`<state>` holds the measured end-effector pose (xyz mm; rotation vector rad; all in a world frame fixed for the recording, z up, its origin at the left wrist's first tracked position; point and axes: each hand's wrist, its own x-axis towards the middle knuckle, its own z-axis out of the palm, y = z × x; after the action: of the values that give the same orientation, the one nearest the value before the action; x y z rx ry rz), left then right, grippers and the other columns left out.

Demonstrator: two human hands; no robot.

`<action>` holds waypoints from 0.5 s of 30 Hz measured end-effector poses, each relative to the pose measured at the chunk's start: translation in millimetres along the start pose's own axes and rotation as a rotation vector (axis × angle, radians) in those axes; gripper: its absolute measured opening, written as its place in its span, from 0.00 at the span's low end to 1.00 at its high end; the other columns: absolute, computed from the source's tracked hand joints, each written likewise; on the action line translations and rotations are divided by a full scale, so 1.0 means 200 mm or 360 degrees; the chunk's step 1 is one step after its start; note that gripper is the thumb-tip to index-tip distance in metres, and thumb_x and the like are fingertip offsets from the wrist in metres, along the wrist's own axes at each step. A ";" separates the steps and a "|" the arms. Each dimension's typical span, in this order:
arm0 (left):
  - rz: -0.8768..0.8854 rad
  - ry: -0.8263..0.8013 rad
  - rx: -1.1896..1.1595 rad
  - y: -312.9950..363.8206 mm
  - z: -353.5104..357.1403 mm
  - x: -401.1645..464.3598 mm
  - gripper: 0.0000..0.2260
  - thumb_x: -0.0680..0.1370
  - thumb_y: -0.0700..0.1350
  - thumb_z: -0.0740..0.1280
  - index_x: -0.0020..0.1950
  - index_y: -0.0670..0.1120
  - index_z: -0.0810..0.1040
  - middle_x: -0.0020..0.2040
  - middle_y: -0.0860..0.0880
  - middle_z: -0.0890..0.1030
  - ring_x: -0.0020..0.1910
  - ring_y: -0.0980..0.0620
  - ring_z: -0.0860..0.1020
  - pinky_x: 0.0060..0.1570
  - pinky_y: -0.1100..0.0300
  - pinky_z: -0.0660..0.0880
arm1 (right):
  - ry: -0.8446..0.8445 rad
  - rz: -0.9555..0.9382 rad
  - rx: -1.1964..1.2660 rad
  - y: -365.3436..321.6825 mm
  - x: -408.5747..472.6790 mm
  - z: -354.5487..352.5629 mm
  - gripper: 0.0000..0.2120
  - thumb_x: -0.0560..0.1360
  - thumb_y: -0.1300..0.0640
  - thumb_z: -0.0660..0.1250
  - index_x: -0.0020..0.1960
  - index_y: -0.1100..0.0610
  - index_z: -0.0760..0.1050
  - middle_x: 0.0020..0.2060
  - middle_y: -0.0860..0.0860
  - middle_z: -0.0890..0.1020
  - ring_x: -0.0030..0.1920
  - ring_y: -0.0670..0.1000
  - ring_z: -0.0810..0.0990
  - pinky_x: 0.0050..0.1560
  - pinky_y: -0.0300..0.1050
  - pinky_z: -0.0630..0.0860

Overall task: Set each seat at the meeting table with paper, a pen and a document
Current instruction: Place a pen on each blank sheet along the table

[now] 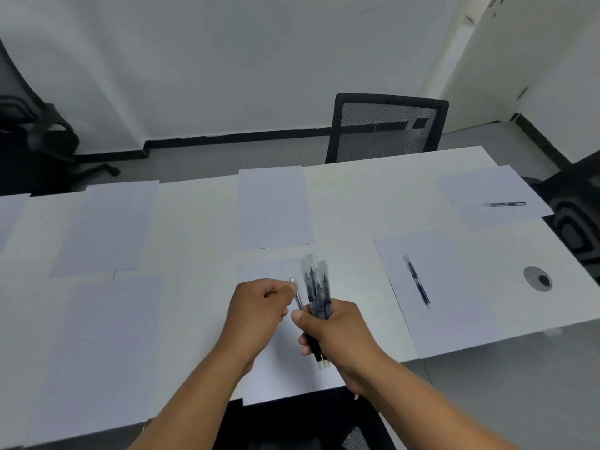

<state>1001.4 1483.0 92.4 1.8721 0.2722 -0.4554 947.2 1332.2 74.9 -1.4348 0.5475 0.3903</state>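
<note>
both hands are up over the white meeting table [341,203], right above the sheet at the near seat [285,368]. the right hand [337,332] is wrapped around a bundle of pens [316,293], capped ends fanning upward, a few butt ends poking out below the fist. the left hand [259,306] is curled, thumb and fingers pinching a single pen [297,295] just beside the bundle, its tip pointing away from the person. over to the right, a sheet [470,297] lies with a pen [417,280] resting on it at a slant, and near it a round cable grommet [537,278] sits in the tabletop. further right, at the far corner, another sheet [480,196] carries a pen [505,204] lying sideways. more sheets sit at the far middle [274,209], far left [107,228] and near left [107,336], bare of pens. a black mesh chair [386,128] stands behind the far edge.
</note>
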 end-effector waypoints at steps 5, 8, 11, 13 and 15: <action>-0.0052 -0.0026 0.0091 -0.07 0.02 0.07 0.12 0.82 0.44 0.72 0.42 0.38 0.86 0.40 0.47 0.87 0.37 0.55 0.81 0.40 0.65 0.81 | -0.0041 0.0035 0.0041 0.05 0.06 0.01 0.12 0.79 0.56 0.77 0.52 0.66 0.81 0.33 0.55 0.81 0.35 0.55 0.81 0.45 0.56 0.80; -0.0081 -0.0033 0.0133 -0.10 0.04 0.10 0.13 0.83 0.47 0.72 0.41 0.42 0.88 0.39 0.49 0.88 0.38 0.56 0.84 0.48 0.54 0.84 | -0.0041 0.0074 0.0096 0.08 0.08 0.00 0.14 0.79 0.55 0.77 0.54 0.67 0.81 0.34 0.55 0.81 0.36 0.55 0.82 0.48 0.56 0.84; -0.0117 -0.0038 0.0165 -0.11 0.05 0.13 0.14 0.83 0.50 0.71 0.43 0.43 0.87 0.39 0.48 0.88 0.42 0.52 0.87 0.56 0.46 0.84 | -0.0046 0.0109 0.0166 0.12 0.10 -0.01 0.12 0.81 0.56 0.76 0.54 0.66 0.83 0.36 0.56 0.81 0.37 0.55 0.82 0.49 0.55 0.87; -0.0134 -0.0025 0.0177 -0.11 0.07 0.15 0.14 0.84 0.49 0.70 0.44 0.43 0.87 0.38 0.49 0.88 0.42 0.53 0.88 0.57 0.45 0.84 | -0.0024 0.0130 0.0193 0.15 0.12 -0.04 0.11 0.81 0.57 0.75 0.53 0.66 0.82 0.36 0.56 0.80 0.38 0.56 0.82 0.47 0.54 0.87; -0.0137 0.0002 0.0167 -0.11 0.08 0.17 0.13 0.85 0.48 0.70 0.45 0.44 0.88 0.38 0.50 0.89 0.39 0.56 0.88 0.57 0.45 0.84 | -0.0012 0.0136 0.0199 0.17 0.13 -0.06 0.10 0.81 0.57 0.75 0.51 0.65 0.82 0.36 0.56 0.80 0.38 0.57 0.82 0.42 0.51 0.86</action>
<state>1019.9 1475.2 54.4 1.9684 0.3365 -0.5358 948.4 1322.4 31.8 -1.2926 0.6181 0.4216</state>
